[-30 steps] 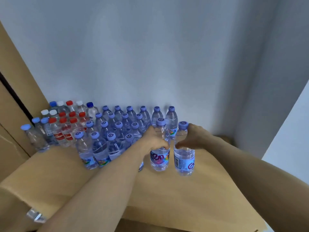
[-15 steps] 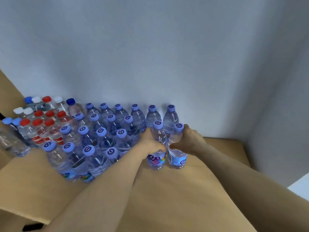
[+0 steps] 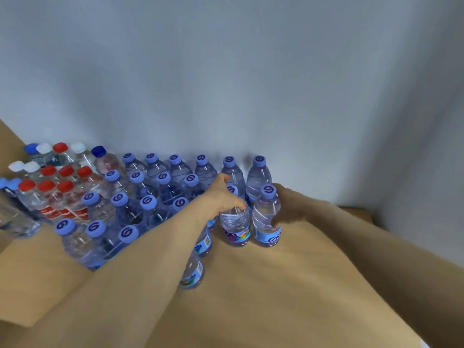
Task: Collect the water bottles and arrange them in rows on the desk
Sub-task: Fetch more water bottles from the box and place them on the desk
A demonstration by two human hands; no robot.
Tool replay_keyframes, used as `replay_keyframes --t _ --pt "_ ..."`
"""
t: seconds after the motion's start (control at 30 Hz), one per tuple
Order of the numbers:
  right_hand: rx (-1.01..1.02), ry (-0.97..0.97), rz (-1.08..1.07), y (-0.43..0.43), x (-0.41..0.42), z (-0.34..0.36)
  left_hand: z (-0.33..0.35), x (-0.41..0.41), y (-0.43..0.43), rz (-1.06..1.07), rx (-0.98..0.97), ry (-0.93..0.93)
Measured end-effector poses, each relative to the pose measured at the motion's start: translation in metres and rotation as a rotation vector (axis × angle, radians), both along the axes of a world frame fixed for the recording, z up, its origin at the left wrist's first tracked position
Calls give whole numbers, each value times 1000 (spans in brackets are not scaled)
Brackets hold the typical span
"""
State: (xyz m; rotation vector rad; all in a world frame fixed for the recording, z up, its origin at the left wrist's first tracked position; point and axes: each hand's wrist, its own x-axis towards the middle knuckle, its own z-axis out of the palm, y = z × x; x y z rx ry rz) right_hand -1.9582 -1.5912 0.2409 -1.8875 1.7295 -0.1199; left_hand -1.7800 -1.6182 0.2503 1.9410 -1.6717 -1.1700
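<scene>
Left grip (image 3: pixel 223 197) curls round one bottle (image 3: pixel 236 223), right grip (image 3: pixel 291 207) round its neighbour (image 3: pixel 266 217); a jerky release risks toppling either into the packed rows (image 3: pixel 148 202).

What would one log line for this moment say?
left hand: grips left bottle | right hand: grips right bottle | both bottles upright on desk

A plain pale grey wall (image 3: pixel 226 71) is seen across the back. A side wall (image 3: pixel 426 121) is joined to it at right. A tan panel (image 3: pixel 6 139) is glimpsed far left.
</scene>
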Motion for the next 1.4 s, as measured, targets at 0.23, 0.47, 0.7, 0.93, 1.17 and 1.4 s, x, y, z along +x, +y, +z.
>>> replay_keyframes --t 0.23,0.47,0.7,0.93,1.17,1.4 --pt "-147 126 -19 1 6 10 18 -13 2 -277 -29 -433" --pt "-14 5 53 -9 3 17 23 -16 3 -332 29 -548" --pt "106 25 97 -20 7 20 26 -14 -1 -357 76 -570" --pt "33 214 114 -21 16 28 26 -13 -5 -382 80 -607" --pt "-76 354 151 -27 16 37 25 -12 -9 -394 79 -616" --pt "46 206 190 -33 14 35 24 -7 -14 -417 45 -655"
